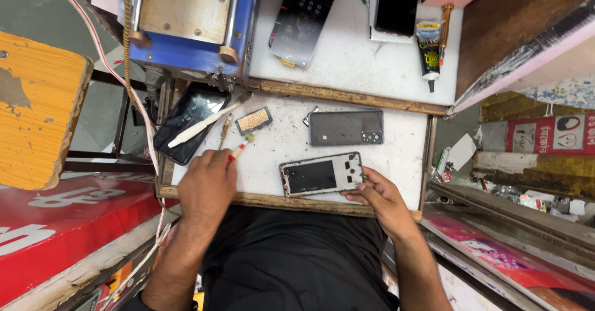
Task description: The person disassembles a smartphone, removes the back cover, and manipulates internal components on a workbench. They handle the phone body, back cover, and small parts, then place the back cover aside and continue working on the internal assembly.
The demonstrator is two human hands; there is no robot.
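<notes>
An opened phone frame (321, 174) with its insides bared lies on the white work board (279, 143) in front of me. My right hand (381, 198) rests on the frame's lower right corner, fingers touching its edge. My left hand (207, 184) is closed around a small tool with a red handle (237, 152), its tip pointing up and right toward a small brush-like block (253, 120). A dark phone back cover (346, 127) with camera holes lies just beyond the frame.
A black phone screen (189, 122) with a white spudger (204, 122) across it lies at the left. Behind stand a blue heating machine (186, 22), another phone (302, 16), a dark screen (396, 4) and a glue tube (429, 47). A yellow stool (37, 106) stands left.
</notes>
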